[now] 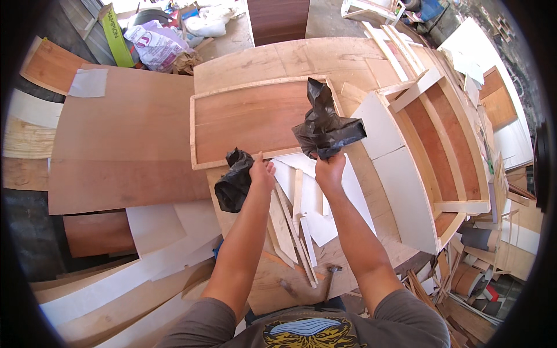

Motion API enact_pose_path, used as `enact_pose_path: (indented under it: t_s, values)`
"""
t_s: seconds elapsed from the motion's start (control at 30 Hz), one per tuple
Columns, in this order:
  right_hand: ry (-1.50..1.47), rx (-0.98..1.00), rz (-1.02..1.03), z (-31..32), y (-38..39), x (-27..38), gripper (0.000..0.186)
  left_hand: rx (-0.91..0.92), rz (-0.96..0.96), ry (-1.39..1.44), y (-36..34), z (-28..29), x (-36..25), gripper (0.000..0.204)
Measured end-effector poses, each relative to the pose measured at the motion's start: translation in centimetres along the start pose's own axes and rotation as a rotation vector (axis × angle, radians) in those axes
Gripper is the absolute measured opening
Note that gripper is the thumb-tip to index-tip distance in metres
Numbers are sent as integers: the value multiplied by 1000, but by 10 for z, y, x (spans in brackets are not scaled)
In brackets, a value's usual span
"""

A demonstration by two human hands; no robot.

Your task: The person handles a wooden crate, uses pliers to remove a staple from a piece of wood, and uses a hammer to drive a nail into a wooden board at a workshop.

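My left hand [263, 171] is closed on a crumpled piece of black plastic [233, 182], which hangs to its left beside the framed panel's near edge. In my right hand [331, 169] is another piece of black plastic sheet [326, 124], its folds standing up and spreading above the fist. Whether the two pieces join is not visible; a gap shows between them. Behind both hands lies a shallow wooden framed panel [249, 119]. Below the hands are white board offcuts [319, 228] and several narrow wood strips [296, 200].
A hammer [332, 278] lies near my body. On the right rests a wooden cabinet frame [458, 206] with white side boards. A large brown plywood sheet [122, 145] covers the left. Sacks [156, 46] and a green box [117, 37] stand at the back left.
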State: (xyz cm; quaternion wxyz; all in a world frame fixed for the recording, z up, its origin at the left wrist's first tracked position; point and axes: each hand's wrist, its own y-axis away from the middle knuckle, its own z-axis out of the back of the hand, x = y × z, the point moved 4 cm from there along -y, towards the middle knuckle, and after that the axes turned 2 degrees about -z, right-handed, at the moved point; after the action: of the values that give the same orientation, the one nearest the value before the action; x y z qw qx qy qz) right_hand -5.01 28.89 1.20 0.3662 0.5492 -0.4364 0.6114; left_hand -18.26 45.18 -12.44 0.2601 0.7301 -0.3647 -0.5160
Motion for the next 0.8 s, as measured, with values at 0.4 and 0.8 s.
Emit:
enact_pose_path:
  t_s: [0.4, 0.8]
  values:
    - [-52, 56, -109, 52, 65, -30, 22, -132, -14, 97, -48, -9, 5, 56]
    - [-41, 149, -124, 77, 106, -32, 34, 77, -326, 256, 17, -63, -87, 42]
